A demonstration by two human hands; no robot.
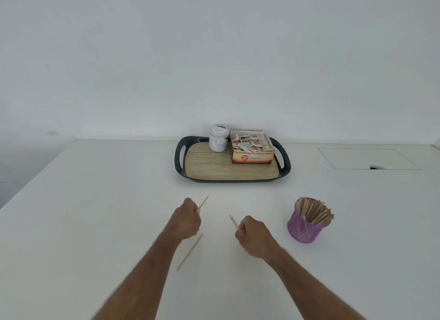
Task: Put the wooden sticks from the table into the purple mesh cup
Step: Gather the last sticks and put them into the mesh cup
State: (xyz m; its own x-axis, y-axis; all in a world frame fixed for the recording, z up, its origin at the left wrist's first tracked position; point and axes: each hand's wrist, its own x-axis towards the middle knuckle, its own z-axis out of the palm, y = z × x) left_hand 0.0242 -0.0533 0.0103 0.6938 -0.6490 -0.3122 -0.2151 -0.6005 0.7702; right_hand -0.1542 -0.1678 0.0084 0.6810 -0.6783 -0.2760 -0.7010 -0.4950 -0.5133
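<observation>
My left hand (pixel 185 221) is closed around a wooden stick (pixel 202 203) whose tip pokes up and to the right. Closed too is my right hand (pixel 253 236), holding another wooden stick (pixel 233 222) that points up and left. A third stick (pixel 190 252) lies loose on the white table just below my left hand. The purple mesh cup (pixel 306 227) stands to the right of my right hand, packed with several sticks (pixel 314 211) leaning toward the right.
A dark tray (pixel 181 163) with a wood-look floor sits at the back centre, carrying a white jar (pixel 218 141) and an open tea-bag box (pixel 252 156). A rectangular hatch outline (pixel 369 159) marks the table at the far right. The table's left edge slants away.
</observation>
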